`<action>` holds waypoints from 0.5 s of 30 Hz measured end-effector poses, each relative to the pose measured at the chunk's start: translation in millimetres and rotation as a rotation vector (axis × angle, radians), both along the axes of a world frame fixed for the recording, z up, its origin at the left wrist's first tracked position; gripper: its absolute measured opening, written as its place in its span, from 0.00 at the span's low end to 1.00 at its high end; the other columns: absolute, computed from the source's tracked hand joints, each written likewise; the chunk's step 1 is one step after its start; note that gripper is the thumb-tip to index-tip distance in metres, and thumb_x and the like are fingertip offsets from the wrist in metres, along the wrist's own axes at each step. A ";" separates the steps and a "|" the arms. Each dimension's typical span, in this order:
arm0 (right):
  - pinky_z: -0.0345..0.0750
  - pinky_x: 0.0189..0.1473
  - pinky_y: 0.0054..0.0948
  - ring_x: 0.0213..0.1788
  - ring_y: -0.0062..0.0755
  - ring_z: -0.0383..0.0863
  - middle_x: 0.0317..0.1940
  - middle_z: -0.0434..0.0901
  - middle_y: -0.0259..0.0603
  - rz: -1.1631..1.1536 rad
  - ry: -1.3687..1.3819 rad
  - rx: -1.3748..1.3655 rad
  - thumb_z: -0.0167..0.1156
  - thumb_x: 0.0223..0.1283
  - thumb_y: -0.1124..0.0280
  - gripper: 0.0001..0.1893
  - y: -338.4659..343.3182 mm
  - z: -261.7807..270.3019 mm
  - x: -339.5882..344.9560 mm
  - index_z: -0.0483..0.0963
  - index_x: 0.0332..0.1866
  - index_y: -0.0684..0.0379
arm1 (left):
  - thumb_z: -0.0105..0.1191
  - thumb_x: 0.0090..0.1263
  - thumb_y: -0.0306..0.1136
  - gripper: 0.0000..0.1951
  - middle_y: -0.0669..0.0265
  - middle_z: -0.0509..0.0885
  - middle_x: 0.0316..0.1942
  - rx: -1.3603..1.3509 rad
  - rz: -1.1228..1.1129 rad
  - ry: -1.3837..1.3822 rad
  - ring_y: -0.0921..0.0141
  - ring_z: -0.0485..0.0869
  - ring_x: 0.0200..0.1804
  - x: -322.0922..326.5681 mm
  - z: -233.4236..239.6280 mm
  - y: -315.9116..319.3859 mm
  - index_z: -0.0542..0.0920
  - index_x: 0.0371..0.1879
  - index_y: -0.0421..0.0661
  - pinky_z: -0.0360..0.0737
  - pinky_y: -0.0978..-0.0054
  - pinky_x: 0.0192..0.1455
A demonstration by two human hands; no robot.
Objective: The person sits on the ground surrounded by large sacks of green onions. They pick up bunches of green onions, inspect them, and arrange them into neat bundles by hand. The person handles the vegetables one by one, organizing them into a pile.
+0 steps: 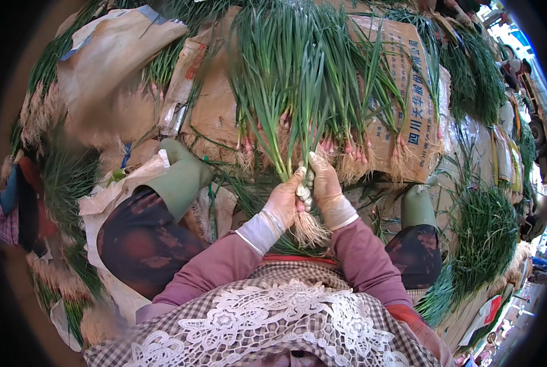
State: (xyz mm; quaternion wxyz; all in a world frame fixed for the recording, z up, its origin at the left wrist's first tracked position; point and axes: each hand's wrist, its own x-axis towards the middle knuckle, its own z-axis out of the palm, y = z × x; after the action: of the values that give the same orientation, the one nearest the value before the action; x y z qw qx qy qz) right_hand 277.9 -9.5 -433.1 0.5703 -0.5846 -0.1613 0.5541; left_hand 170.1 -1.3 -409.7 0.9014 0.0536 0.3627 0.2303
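Note:
Before my lap, a small bunch of green garlic (309,114) is held between both hands, roots hanging down towards me and leaves pointing away. My left hand (282,197), in a pale thin glove, closes around the stems just above the pinkish bulbs. On the other side my right hand (324,186), gloved too, grips the same bunch, its thumb and fingers near the stems. Loose stalks with pink bulbs and fibrous roots (353,160) lie in a row just beyond, on flattened brown sacking.
Printed brown sacks (411,101) lie under the far stalks. A pale sheet (113,59) covers part of the far left. Green boots (181,179) flank the work. A leafy heap (484,238) lies at right; another person's sleeve (7,215) shows at far left.

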 end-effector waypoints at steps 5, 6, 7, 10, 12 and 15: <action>0.70 0.41 0.31 0.39 0.43 0.74 0.35 0.75 0.45 1.027 -1.280 -0.589 0.43 0.53 0.55 0.18 -29.5 -44.0 20.8 0.72 0.38 0.58 | 0.48 0.58 0.46 0.14 0.71 0.68 0.09 0.092 0.013 0.024 0.75 0.66 0.11 0.0 11.0 -3.4 0.70 0.19 0.49 0.63 0.80 0.13; 0.70 0.42 0.31 0.41 0.44 0.74 0.37 0.74 0.47 1.299 -1.334 -0.698 0.44 0.52 0.55 0.18 -39.2 -49.1 20.0 0.72 0.38 0.58 | 0.48 0.59 0.46 0.14 0.71 0.68 0.09 0.118 -0.006 0.079 0.75 0.65 0.11 0.6 13.5 -4.2 0.70 0.19 0.48 0.63 0.81 0.13; 0.70 0.43 0.31 0.42 0.42 0.73 0.38 0.74 0.47 1.243 -1.250 -0.695 0.43 0.52 0.55 0.18 -38.4 -51.9 30.9 0.72 0.37 0.58 | 0.46 0.59 0.47 0.16 0.70 0.69 0.10 0.219 -0.014 0.263 0.77 0.65 0.10 1.2 19.6 -5.2 0.69 0.19 0.47 0.63 0.83 0.12; 0.72 0.33 0.26 0.28 0.31 0.74 0.27 0.75 0.40 0.710 -0.943 -0.188 0.40 0.56 0.57 0.17 -24.9 -22.0 56.3 0.71 0.37 0.58 | 0.44 0.60 0.47 0.16 0.70 0.70 0.12 0.409 -0.097 0.355 0.78 0.65 0.10 -3.1 -5.5 -9.2 0.69 0.21 0.46 0.64 0.83 0.12; 0.70 0.29 0.25 0.23 0.25 0.71 0.23 0.73 0.37 0.332 -0.347 -0.212 0.47 0.54 0.57 0.18 0.7 43.4 33.6 0.71 0.32 0.64 | 0.42 0.62 0.46 0.16 0.69 0.70 0.13 0.624 -0.217 0.480 0.78 0.66 0.10 -2.4 -9.2 -14.0 0.69 0.23 0.44 0.64 0.83 0.12; 0.70 0.30 0.33 0.27 0.36 0.74 0.22 0.74 0.43 0.451 -1.117 -0.127 0.47 0.53 0.55 0.17 12.2 36.3 15.5 0.71 0.30 0.61 | 0.42 0.62 0.45 0.16 0.69 0.70 0.13 0.689 -0.306 0.525 0.77 0.65 0.10 0.0 -3.6 -18.6 0.68 0.23 0.43 0.64 0.83 0.12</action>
State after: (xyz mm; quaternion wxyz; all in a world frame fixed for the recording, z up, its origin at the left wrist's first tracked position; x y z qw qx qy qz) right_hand 293.4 2.7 -396.8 0.2320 -0.7713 -0.5227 0.2793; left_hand 170.1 -19.9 -413.3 0.7323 0.4598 0.4689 0.1804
